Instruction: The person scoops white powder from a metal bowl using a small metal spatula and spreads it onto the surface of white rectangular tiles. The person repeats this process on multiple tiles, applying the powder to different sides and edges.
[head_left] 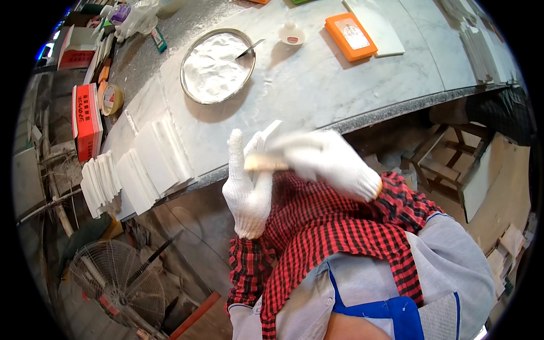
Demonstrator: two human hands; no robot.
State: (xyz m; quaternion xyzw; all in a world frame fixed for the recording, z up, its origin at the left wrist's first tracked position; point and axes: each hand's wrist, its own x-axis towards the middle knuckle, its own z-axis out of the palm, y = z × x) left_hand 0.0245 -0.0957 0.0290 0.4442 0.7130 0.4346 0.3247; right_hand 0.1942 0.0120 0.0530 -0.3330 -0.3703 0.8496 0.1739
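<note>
Both hands wear white knit gloves and meet just off the near edge of the table. My left hand (249, 192) is closed on a thin white flat piece (271, 131), its index finger pointing up along one side. Across it from the right comes my right hand (337, 164), blurred by motion, gripping a tan brush-like tool (264, 164) whose end lies over the left hand's fingers. The right fingers partly hide that tool. Beyond them on the table is a round metal bowl (188, 90) holding white powder or paste, with a metal spoon (249, 49) in it.
Stacks of white flat pieces (153, 156) line the table's left edge, beside a red box (86, 122) and a tape roll (113, 99). A small white cup (291, 37) and an orange package (351, 37) sit farther back. A floor fan (122, 283) stands lower left, a wooden stool (447, 164) right.
</note>
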